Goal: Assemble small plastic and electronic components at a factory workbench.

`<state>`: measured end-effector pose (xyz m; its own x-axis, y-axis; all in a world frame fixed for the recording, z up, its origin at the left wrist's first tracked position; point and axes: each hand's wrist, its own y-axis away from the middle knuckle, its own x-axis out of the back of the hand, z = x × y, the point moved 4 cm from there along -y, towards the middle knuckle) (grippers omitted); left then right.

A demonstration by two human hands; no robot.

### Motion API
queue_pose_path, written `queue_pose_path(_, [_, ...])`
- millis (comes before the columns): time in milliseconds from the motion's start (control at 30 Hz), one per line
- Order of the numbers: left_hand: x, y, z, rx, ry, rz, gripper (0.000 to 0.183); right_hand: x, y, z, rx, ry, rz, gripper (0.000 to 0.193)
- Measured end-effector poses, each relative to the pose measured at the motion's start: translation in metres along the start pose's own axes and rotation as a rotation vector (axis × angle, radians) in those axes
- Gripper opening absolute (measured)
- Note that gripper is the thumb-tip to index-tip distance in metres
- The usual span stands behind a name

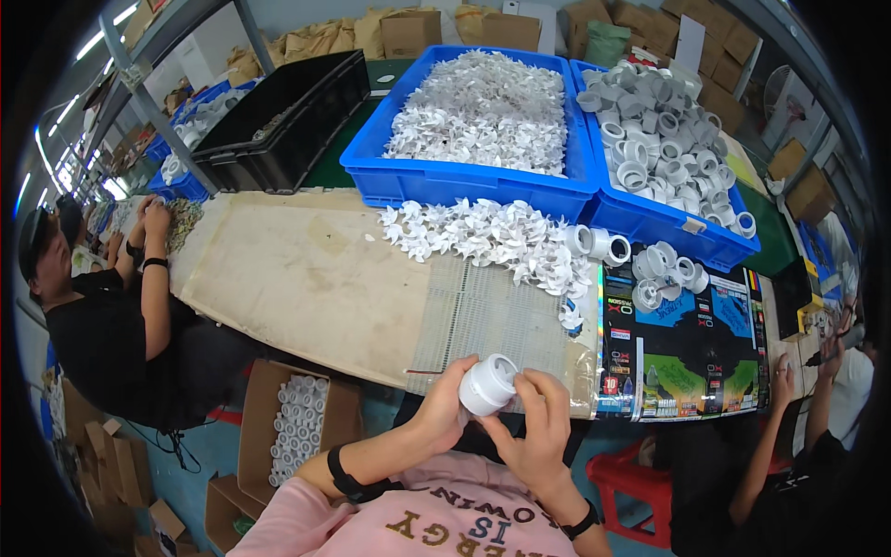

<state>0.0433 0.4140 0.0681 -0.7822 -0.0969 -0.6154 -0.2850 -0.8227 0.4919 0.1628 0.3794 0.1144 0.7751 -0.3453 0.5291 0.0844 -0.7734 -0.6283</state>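
Two hands meet at lower centre: the left hand (444, 407) grips a white cap (488, 383), and the right hand's (541, 429) fingers pinch at its top. Behind them the table (306, 278) is bare at centre left, its near edge just beyond the cap. Two blue bins (464, 181) and loose white parts (492, 237) crowd the upper right.

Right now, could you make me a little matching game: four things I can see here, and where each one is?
Things:
1. white cylindrical cap
2. white pinwheel-shaped pieces
3. white rings
4. white tubes

Places:
A. cardboard box on the floor
B. right blue bin
C. between left hand and right hand
D. left blue bin

Pairs: 1-C, 2-D, 3-B, 4-A
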Motion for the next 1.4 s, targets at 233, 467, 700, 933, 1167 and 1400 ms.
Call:
queue_pose_path(233, [-0.011,0.013,0.038,-0.720,-0.619,-0.217,0.045,0.006,-0.003,-0.011,-0.020,-0.125,-0.070,0.053])
queue_pose_path(467, [-0.013,0.021,0.040,-0.745,-0.609,-0.215,0.050,0.005,0.000,-0.016,0.051,-0.094,-0.083,0.052])
queue_pose_path(700, [0.000,0.000,0.034,-0.556,-0.273,-0.202,0.042,0.001,-0.007,-0.015,0.016,-0.102,-0.109,0.058])
queue_pose_path(933, [0.024,-0.032,0.011,0.221,0.652,-0.220,0.033,-0.004,-0.008,-0.001,-0.079,-0.126,-0.068,0.055])
queue_pose_path(1167, [0.189,-0.032,0.164,-1.018,-0.737,0.500,0.024,0.016,0.023,0.086,-0.368,-0.047,0.062,0.032])
queue_pose_path(1400, [0.310,-0.020,0.285,-0.692,-1.771,1.345,0.031,0.008,0.026,0.115,-0.303,0.196,0.149,0.014])
